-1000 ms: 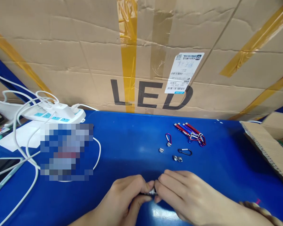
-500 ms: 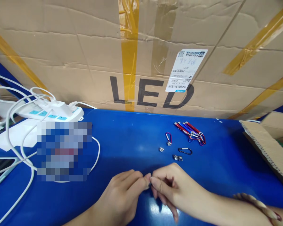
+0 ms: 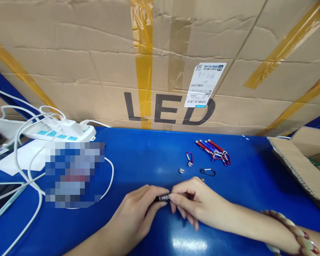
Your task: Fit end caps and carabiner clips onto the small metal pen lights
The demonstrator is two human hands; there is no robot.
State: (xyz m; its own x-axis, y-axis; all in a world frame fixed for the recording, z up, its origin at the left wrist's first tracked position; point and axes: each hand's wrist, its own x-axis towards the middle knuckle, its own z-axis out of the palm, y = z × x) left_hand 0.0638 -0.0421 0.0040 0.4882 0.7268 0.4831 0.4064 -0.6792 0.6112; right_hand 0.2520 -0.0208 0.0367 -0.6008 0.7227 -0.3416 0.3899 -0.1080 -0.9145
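Note:
My left hand (image 3: 141,211) is closed around a small black penlight (image 3: 163,197) and hides most of its length. Its silvery ribbed end sticks out to the right, between the two hands. At that end, the thumb and forefinger of my right hand (image 3: 192,199) pinch together; whether a tiny part sits between them is hidden. Beyond my fingers lie a black carabiner (image 3: 208,172), a red carabiner (image 3: 189,158) with a small metal piece on it, and a loose silver metal piece (image 3: 181,171). Another metal piece (image 3: 202,180) is partly covered by my right hand.
Several red and blue penlights (image 3: 210,147) with carabiners lie farther back. On the left are a white power strip (image 3: 66,131), looping white cables (image 3: 16,149), a phone (image 3: 2,199) and a blurred-out item. A big cardboard box (image 3: 109,71) backs the blue table (image 3: 138,156); an open carton (image 3: 296,167) stands right.
The penlight's ribbed end now shows between my hands, where fingers covered most of it before. My left thumb has dropped lower. The view has shifted slightly.

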